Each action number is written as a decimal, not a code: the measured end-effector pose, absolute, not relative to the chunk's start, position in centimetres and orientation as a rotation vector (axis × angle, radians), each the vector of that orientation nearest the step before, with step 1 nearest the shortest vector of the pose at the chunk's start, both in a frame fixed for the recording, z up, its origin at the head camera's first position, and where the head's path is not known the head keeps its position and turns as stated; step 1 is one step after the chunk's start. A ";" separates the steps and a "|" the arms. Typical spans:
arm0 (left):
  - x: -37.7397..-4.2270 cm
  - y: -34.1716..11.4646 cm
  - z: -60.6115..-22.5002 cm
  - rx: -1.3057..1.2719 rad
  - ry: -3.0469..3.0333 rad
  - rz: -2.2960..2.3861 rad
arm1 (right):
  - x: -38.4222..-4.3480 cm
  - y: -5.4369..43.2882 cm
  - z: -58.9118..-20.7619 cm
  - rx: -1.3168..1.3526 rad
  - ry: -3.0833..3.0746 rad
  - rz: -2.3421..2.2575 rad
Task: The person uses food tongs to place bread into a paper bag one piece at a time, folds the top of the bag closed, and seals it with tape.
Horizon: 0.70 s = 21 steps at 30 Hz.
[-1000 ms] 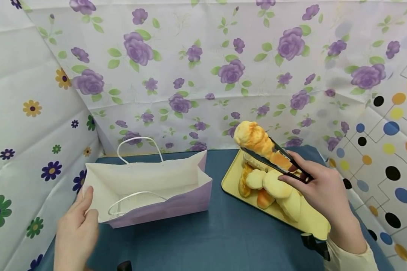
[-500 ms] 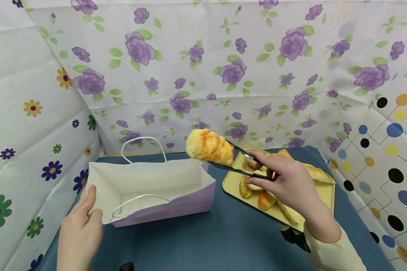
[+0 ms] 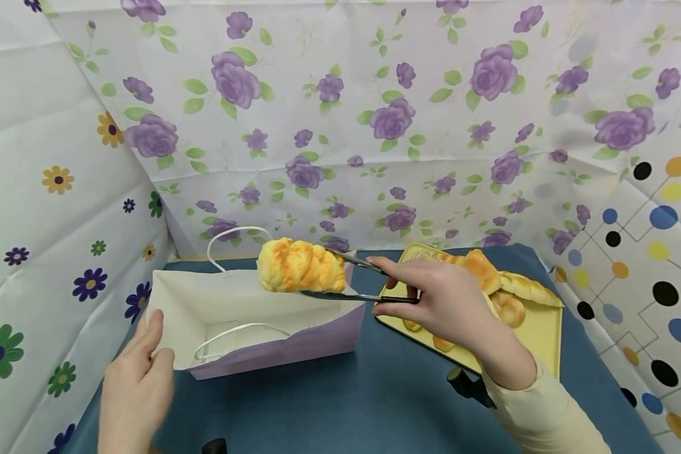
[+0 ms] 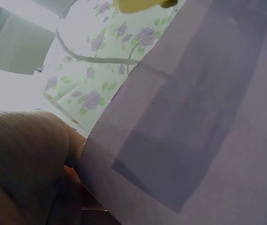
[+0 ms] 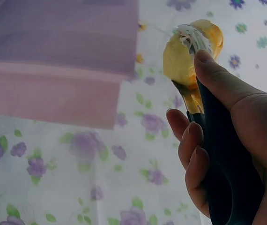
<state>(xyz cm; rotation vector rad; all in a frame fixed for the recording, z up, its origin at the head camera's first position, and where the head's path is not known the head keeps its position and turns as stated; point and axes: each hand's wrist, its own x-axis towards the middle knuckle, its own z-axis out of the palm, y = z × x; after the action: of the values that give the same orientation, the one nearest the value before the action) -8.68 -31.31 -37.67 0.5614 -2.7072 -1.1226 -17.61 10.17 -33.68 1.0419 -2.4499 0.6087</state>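
Up above the rim of the open lilac paper bag [image 3: 301, 348] hung a lumpy golden bread roll [image 3: 301, 265], pinched in slim black-handled tongs [image 3: 397, 299] that the right hand [image 3: 437, 302] squeezed; the left hand [image 3: 139, 384] gripped the bag's edge. Mid-transfer, seemingly, calling for lowering, then release.

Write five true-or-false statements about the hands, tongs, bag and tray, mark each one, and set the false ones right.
1. The right hand holds the tongs. True.
2. The twisted bread lies on the bottom of the paper bag. False: the tongs hold it up, off the bag's bottom.
3. The left hand grips the bag at its edge. True.
4. The tray is blue and bears no bread. False: it is yellow, and several bread pieces lie on it.
5. A white handle stands up at the bag's far side. True.
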 end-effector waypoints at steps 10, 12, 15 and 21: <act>-9.0 -31.4 -37.9 0.508 -2.763 -1.099 | -18.3 7.9 -33.2 1.215 -2.493 0.456; -9.2 -31.2 -37.9 0.523 -2.778 -1.094 | -18.4 7.4 -33.1 1.230 -2.511 0.421; -9.2 -31.1 -37.9 0.535 -2.790 -1.091 | -18.9 6.3 -32.7 1.261 -2.550 0.357; -9.1 -31.0 -38.0 0.538 -2.783 -1.076 | -19.8 2.8 -31.3 1.324 -2.591 0.197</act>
<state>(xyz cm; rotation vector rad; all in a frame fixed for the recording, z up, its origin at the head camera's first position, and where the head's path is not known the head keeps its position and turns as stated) -9.07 -31.04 -38.01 0.5375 -2.7828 -1.0759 -19.76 2.81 -31.29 1.3237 -2.5910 0.1971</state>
